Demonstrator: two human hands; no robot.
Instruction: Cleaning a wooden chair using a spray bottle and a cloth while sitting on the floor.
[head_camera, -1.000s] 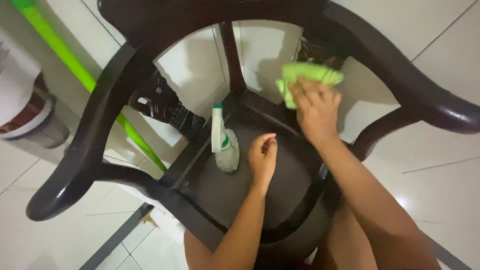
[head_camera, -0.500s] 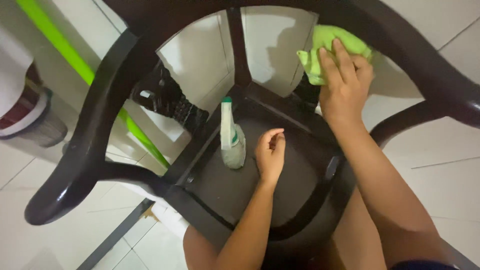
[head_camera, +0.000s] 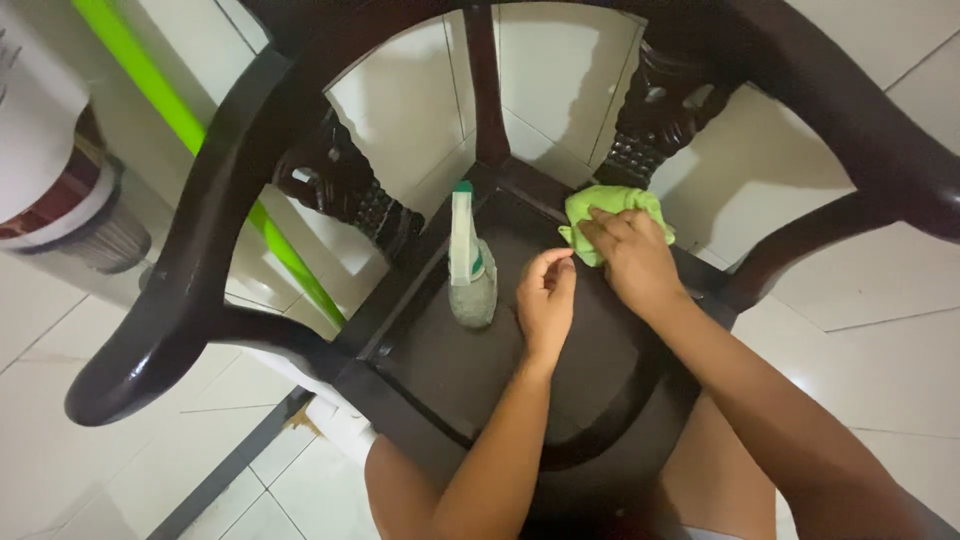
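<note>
Since the earlier frame, the green cloth (head_camera: 608, 212) is brought down from the upper-right armrest onto the chair seat (head_camera: 470, 360) at frame centre, pressed flat under the right hand (head_camera: 632, 262), while the left hand (head_camera: 545, 305) is rested loosely curled, holding nothing, beside the spray bottle (head_camera: 468, 262).

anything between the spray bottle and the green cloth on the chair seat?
Head view: the left hand rests on the dark seat between spray bottle and green cloth; the right hand presses the cloth.

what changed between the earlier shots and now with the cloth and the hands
The right hand brought the green cloth down from the chair's curved arm rail to the back edge of the dark seat, pressing it there. The left hand stayed resting on the seat, fingers loosely curled, holding nothing. The spray bottle stayed lying on the seat beside the left hand.
</note>
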